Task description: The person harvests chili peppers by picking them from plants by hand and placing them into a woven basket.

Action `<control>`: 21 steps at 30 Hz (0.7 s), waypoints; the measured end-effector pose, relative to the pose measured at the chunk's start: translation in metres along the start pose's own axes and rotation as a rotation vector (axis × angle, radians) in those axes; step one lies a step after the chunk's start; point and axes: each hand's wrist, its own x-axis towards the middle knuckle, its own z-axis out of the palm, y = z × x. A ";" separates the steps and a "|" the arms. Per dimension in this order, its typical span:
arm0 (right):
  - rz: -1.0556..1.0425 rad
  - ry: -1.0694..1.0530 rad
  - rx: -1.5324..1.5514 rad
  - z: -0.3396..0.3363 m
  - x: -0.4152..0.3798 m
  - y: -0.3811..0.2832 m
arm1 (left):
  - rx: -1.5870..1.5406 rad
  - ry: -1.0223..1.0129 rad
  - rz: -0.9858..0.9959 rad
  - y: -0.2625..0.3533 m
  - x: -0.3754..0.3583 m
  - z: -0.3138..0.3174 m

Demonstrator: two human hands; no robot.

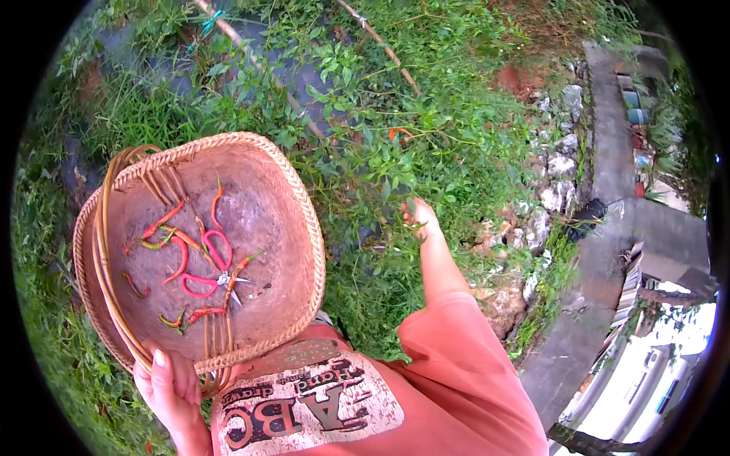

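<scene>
My left hand point(169, 384) is closed around the cane handle point(103, 258) of a woven basket point(302, 201), at its lower left corner. Inside lie several red, orange and green chili peppers point(182, 258) and a pair of pink-handled scissors point(222, 278) with the blades partly apart. My right hand point(420, 218) reaches forward into the green pepper plants point(449, 144). Its fingers are curled in among the leaves; foliage hides what they hold, if anything. An orange-red chili point(398, 134) hangs on a plant beyond that hand.
Bamboo poles point(388, 53) slant through the plants, one with a teal tie point(211, 23). Dark sheeting point(308, 80) shows between the leaves. A rough stone edging point(559, 167) borders the bed on the right, with a concrete path point(608, 152) past it. A dark bundle point(587, 219) lies beside the path.
</scene>
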 end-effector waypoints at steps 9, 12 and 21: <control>-0.149 0.053 0.095 0.007 0.011 -0.020 | -0.024 0.045 0.027 -0.005 -0.003 0.006; -0.222 0.098 0.135 0.010 0.009 -0.031 | -0.030 0.000 0.039 -0.007 -0.003 0.002; -0.440 0.225 0.049 0.041 0.008 -0.047 | -0.030 -0.031 0.009 -0.003 -0.005 0.000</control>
